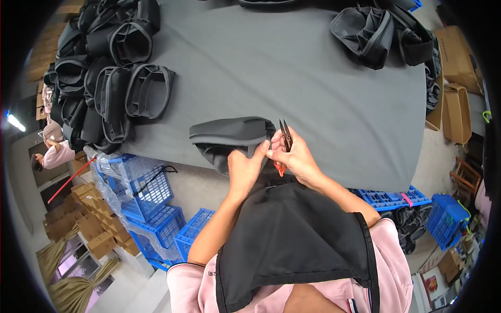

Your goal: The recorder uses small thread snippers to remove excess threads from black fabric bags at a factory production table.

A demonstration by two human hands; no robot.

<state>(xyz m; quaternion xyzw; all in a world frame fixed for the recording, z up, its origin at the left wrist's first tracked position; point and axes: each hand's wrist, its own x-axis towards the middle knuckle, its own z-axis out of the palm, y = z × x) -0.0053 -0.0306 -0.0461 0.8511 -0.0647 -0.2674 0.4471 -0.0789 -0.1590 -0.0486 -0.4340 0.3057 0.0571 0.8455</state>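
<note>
Black apron point(297, 224) fronts the table edge point(360, 180), room spreading beyond pouch point(229, 130) and snips point(285, 136).

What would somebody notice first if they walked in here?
Probably the scissors with the orange-red handle, held blades-up in the right hand near the middle. Just left of them, the left hand grips a black fabric pouch. Then come the piled black pouches at upper left and the bright blue crates below them.
</note>
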